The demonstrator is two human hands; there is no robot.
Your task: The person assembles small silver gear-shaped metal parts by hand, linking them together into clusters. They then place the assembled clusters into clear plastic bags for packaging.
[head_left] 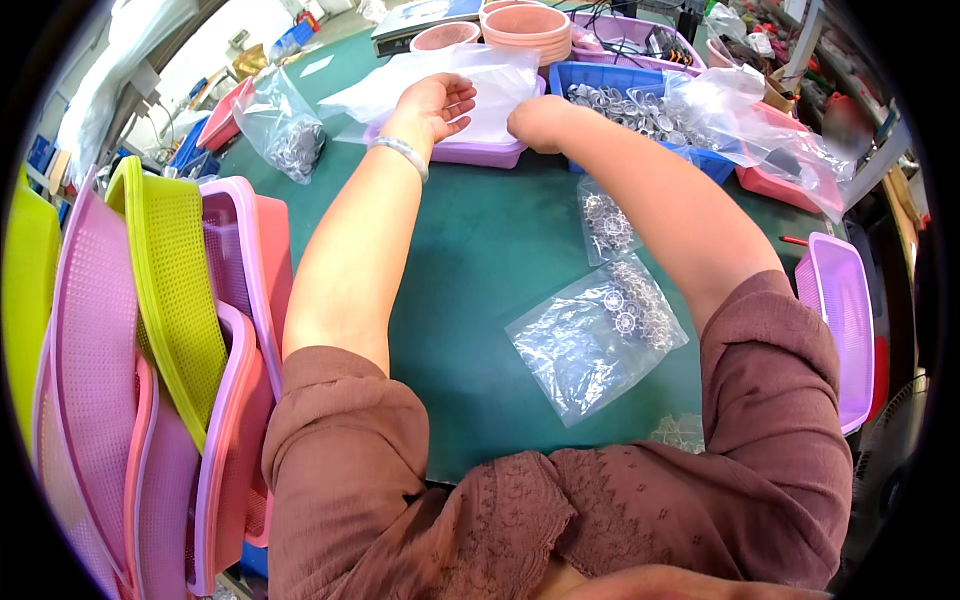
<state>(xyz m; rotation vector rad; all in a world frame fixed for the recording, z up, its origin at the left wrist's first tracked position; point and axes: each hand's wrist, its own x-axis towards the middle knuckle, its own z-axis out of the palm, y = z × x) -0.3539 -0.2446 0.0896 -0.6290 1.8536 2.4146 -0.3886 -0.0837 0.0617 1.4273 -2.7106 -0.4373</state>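
Observation:
Both my arms reach to the far middle of the table, where a purple basket point(480, 154) holds a pile of thin clear plastic bags point(490, 75). My left hand point(437, 108) is raised over the left part of the pile, palm turned inward, fingers apart and slightly bent, with nothing in it. At the pile's right edge my right hand point(545, 122) is closed, its fingers curled under and mostly hidden; what they hold cannot be made out. Nearer me lies a clear bag point(600, 330) with small silvery metal pieces, below a smaller similar bag point(607, 225).
A blue basket point(722, 165) of metal pieces stands right of my right hand, plastic draped beside it. Stacked baskets point(170, 300) crowd the left edge. A purple basket point(843, 330) stands at the right. A bag of metal parts point(295, 140) and pink tubs point(525, 32) stand further back.

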